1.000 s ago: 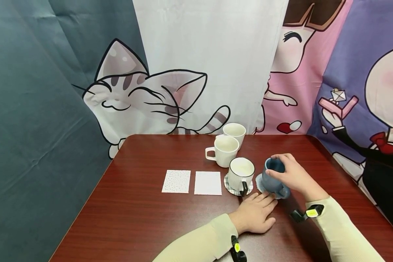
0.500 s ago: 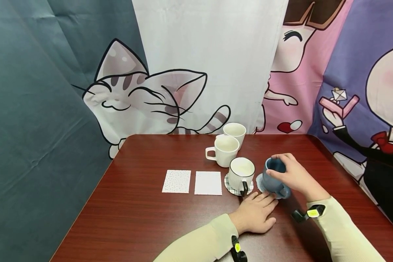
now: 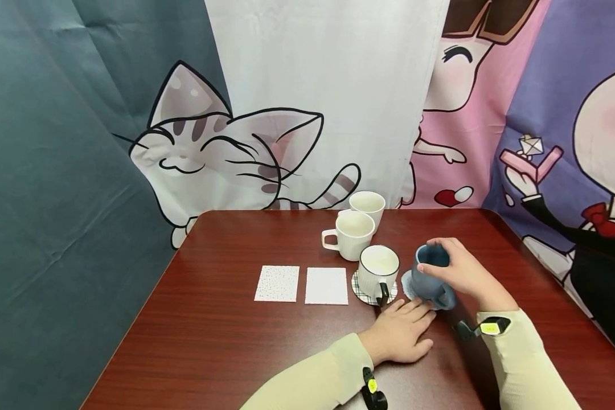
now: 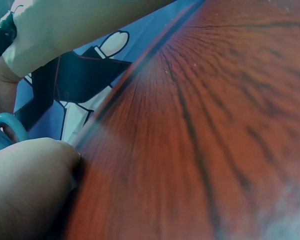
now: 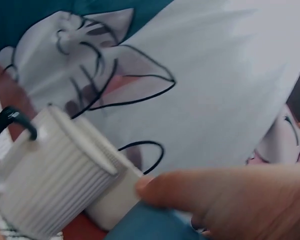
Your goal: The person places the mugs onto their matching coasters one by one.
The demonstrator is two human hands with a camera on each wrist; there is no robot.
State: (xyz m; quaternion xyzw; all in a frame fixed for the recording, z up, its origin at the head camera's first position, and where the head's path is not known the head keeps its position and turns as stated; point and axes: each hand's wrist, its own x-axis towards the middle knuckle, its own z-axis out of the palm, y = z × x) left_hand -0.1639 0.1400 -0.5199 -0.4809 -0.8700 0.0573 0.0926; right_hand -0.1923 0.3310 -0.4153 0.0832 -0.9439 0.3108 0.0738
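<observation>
A blue mug (image 3: 424, 285) stands on a light-blue coaster (image 3: 407, 285) on the right of the table. My right hand (image 3: 458, 270) holds this mug at its rim, thumb on the near side and fingers at the far side. In the right wrist view the thumb (image 5: 190, 192) lies over the blue mug (image 5: 152, 225). My left hand (image 3: 401, 333) lies palm down with fingers straight, fingertips at the near edge of the blue coaster. Left of the blue mug, a white ribbed mug (image 3: 376, 273) with black rim and handle sits on a checked round coaster (image 3: 356, 290).
Two cream mugs (image 3: 352, 239) stand close together behind, one partly hiding the other (image 3: 369, 204). A speckled square coaster (image 3: 277, 283) and a plain white one (image 3: 326, 286) lie to the left. A printed cloth (image 3: 307, 85) hangs behind the wooden table (image 3: 195, 341).
My right forearm has shifted slightly to the left at its lower end, and the blue mug's rim is a little farther right. My left hand stays in place.
</observation>
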